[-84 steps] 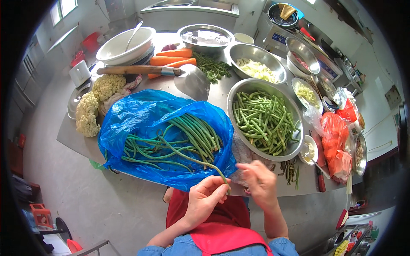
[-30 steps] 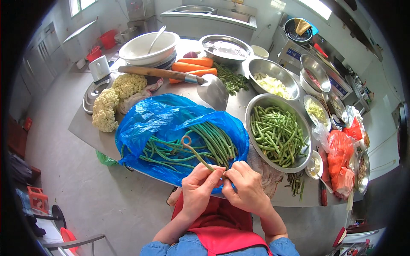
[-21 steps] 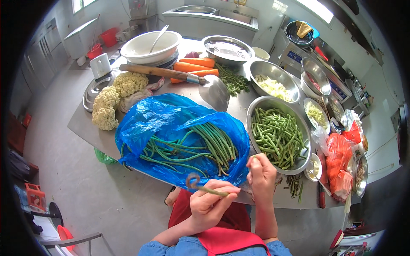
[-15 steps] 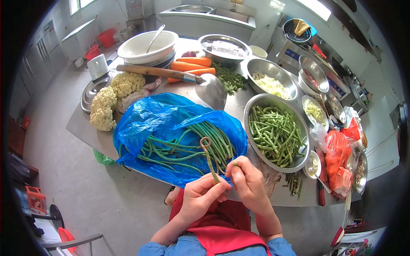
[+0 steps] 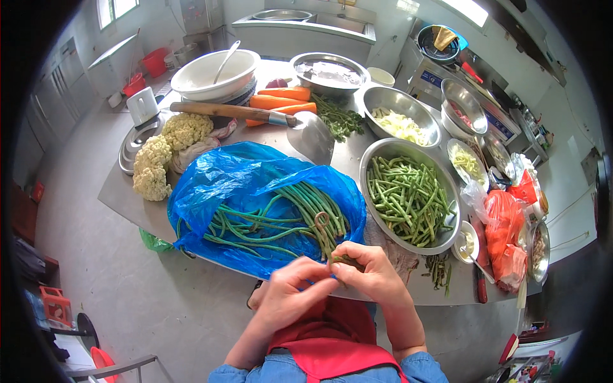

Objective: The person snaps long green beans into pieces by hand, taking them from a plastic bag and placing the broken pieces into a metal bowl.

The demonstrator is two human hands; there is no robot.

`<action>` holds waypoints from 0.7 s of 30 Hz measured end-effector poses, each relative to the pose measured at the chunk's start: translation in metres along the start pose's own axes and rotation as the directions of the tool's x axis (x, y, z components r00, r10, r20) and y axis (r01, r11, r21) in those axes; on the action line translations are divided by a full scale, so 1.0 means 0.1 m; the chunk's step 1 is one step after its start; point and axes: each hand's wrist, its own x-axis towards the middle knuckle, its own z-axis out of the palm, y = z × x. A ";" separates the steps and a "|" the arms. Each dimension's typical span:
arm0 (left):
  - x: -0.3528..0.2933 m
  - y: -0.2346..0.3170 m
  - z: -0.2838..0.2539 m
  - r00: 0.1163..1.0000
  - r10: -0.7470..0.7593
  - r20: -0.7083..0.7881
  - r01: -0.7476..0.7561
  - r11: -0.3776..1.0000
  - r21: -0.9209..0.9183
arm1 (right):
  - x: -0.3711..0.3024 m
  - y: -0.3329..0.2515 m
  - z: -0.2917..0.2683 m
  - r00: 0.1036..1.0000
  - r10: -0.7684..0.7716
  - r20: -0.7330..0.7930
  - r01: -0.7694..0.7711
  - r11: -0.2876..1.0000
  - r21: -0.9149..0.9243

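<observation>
Right fingers (image 5: 359,250) pinched on a curled bean (image 5: 327,246)

Thumb and forefinger of the right hand (image 5: 378,276) close on the lower part of the curled bean, out over the near edge of the bench (image 5: 131,199). The left hand (image 5: 287,300) is just beside it, with bent fingers and a narrow gap between thumb and forefinger; whether they grip anything, I cannot tell. The two sets of fingertips nearly meet, and the right hand is the nearer one to the bean — it has the hold.

From the right fingers the bean's long axis runs away from the person, leaning a little left and ending in a brown loop. That loop shows against the front of the open blue bag (image 5: 207,167), where long beans (image 5: 306,198) lie in a loose bundle pointing roughly the same way.

Beyond the right hand and to its right sits a wide steel bowl (image 5: 382,223) of short beans (image 5: 408,198), apart from the fingers but closer to the right hand than to the left. Dark scraps (image 5: 437,271) lie on the bench just below the bowl — near a small white dish (image 5: 469,246) with a spoon. Behind the bag are carrots (image 5: 281,102) and cauliflower (image 5: 185,131).
</observation>
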 end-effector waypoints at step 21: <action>0.04 -0.04 0.04 0.934 -0.036 -0.356 -0.204 0.764 -0.613 | 0.04 -0.06 -0.05 0.676 -0.183 -0.714 0.573 0.740 0.352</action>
